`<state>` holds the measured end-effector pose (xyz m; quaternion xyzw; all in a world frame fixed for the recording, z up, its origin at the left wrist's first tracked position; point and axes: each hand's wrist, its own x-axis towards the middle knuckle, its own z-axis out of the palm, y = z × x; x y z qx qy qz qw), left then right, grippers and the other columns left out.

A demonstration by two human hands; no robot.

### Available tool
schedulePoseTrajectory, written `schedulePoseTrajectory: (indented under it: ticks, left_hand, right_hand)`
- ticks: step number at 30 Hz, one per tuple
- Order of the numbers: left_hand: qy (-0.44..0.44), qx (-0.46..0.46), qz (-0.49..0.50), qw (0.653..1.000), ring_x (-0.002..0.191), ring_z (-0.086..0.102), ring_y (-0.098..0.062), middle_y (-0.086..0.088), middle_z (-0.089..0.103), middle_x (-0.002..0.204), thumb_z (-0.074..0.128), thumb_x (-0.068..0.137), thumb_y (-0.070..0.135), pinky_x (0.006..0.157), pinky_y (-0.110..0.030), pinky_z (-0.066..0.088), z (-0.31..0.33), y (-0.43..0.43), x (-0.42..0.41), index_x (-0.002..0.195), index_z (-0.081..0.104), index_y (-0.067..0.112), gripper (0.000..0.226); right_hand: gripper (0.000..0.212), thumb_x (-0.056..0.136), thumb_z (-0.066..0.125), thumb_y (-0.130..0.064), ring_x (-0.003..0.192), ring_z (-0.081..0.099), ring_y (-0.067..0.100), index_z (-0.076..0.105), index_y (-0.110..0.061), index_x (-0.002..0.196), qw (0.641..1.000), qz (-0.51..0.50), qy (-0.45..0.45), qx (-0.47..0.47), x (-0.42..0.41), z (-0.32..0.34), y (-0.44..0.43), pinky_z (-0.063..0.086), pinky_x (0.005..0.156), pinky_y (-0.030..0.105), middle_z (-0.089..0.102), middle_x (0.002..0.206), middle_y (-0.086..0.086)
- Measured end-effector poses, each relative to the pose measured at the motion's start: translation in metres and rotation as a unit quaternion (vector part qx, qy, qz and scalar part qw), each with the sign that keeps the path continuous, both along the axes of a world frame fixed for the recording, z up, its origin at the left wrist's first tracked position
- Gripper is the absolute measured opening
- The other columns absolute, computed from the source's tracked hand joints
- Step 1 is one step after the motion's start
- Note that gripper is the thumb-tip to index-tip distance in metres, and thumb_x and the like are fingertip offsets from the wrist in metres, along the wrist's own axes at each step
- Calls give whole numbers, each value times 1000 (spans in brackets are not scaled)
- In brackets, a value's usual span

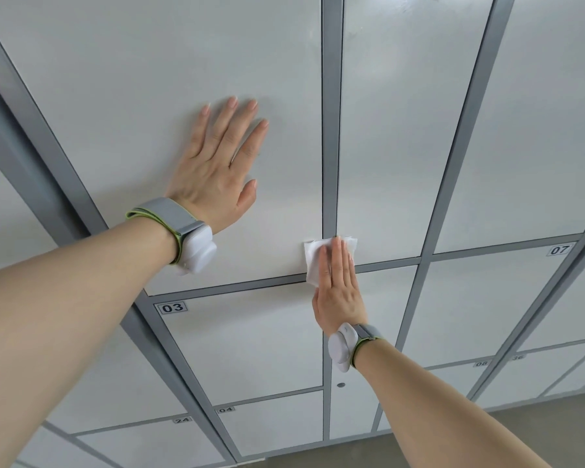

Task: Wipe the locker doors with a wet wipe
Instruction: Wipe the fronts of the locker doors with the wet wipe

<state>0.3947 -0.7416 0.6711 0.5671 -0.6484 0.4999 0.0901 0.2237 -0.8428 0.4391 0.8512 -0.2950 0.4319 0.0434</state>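
The wet wipe (318, 258) is pinned flat just right of the frame's centre, over the junction where the grey frame strips (330, 130) cross, at the bottom right corner of the large upper door (149, 79). It is pressed there by the right hand (338, 295), whose fingers (338, 261) are laid straight and close together on top of it, not curled round it. Up and to the left, the left hand (217, 170) is spread flat on the same door, fingers wide, nothing held, seemingly for bracing. For a good pass, even pressure should be kept through the whole palm so the wipe is not bunched, and strokes should be overlapped along the door edges and seams. Door 03 (244, 339) lies below, door 07 (487, 298) at the right.
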Motion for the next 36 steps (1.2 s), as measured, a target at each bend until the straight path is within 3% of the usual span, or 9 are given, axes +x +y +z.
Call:
schedulePoseTrajectory:
  ticks: [9,12,21,29,36]
  left_hand:
    - [-3,-18,-19,1000,139,16,-41,-26,27,149,44,83,21,116,-44,-7,19,3,19,143,25,0,66]
    - [2,-20,-29,999,139,15,-41,-26,26,150,43,84,21,117,-42,-8,26,2,20,144,24,1,66]
    - [9,-41,-38,998,139,14,-39,-24,26,150,41,84,22,116,-44,-6,47,1,25,144,23,1,66]
    - [14,-67,-23,997,141,8,-37,-21,22,153,43,86,21,117,-43,-8,64,5,34,146,20,1,68]
    - [15,-106,-3,994,141,11,-40,-22,21,153,44,87,21,116,-42,-9,83,10,38,146,20,-1,68]
  right_hand:
    - [69,76,31,-6,146,9,34,24,7,143,999,-10,23,-42,3,33,-4,14,119,41,19,152,24]
    - [65,80,34,-5,144,16,36,25,8,143,999,-8,10,-51,8,52,-4,15,118,42,23,152,25]
    - [64,85,37,-5,144,13,34,20,5,145,994,-9,-43,-97,17,108,-14,12,120,41,13,154,19]
    - [58,87,51,1,142,23,34,34,9,142,983,-1,-125,-138,27,181,-24,17,119,45,29,150,26]
    - [54,91,47,1,142,24,35,34,8,142,977,13,-151,-151,30,221,-30,16,119,46,28,151,25]
